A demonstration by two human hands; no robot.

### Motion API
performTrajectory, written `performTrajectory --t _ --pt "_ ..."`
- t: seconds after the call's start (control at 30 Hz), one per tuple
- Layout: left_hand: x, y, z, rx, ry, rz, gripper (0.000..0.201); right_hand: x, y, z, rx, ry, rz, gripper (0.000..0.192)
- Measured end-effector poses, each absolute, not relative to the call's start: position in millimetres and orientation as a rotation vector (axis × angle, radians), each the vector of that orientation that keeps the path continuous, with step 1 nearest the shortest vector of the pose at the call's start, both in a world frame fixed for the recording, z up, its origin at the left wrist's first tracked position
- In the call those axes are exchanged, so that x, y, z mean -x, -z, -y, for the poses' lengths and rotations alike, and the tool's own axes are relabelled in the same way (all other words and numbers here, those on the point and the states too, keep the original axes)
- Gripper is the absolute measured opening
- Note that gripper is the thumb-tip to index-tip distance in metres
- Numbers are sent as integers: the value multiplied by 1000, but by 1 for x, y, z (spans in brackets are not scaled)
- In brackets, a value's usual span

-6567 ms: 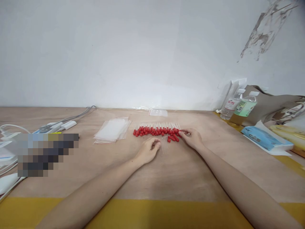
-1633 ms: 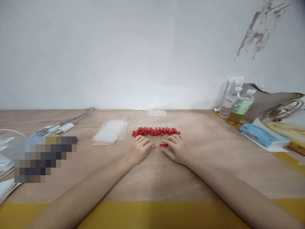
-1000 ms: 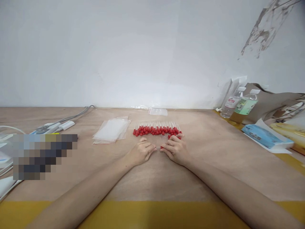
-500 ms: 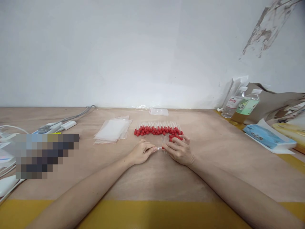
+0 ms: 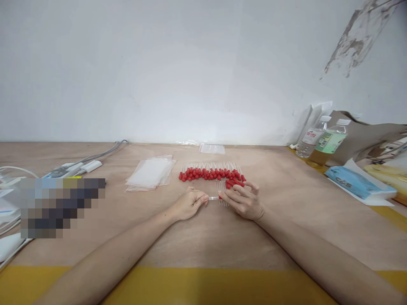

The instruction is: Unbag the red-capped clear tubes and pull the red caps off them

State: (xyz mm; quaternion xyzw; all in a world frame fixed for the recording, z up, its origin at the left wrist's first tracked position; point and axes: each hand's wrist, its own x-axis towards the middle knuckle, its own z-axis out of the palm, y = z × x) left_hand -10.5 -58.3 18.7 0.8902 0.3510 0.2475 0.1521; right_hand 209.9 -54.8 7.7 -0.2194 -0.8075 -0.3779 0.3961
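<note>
My left hand pinches the clear end of a glass dropper, which lies level between my two hands. At its other end, the thumb and fingertips of my right hand close on the red rubber bulb, mostly hidden by the fingers. Under and just beyond my right hand lies a small group of droppers with red bulbs, their clear tubes pointing left. Behind both hands, a long row of droppers lies side by side, red bulbs toward me and clear tips toward the wall.
Left of the row lies a stack of clear plastic bags. Another small bag rests by the wall. Cables and a power strip are at the left. Two bottles and a blue tissue pack stand at the right.
My right hand has shifted slightly right and its upper fingers have lifted a little. More of the dropper's clear tube shows between my hands. My left hand has barely moved.
</note>
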Motion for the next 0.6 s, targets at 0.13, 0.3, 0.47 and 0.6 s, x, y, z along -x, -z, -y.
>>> performTrajectory --t 0.13,0.3,0.47,0.6 --pt "14 -15 58 -2696 -817 -1061 34 -218 -8 53 619 867 2098 23" --pt "29 -13 50 -2607 -1204 -1271 23 -244 -13 37 1068 475 1932 16" --pt "24 -8 43 -2625 -1270 -1289 21 -255 -17 24 1278 -22 1818 25" --pt "13 -5 45 -2691 -1222 -1367 25 -248 -14 25 1349 -214 1860 27"
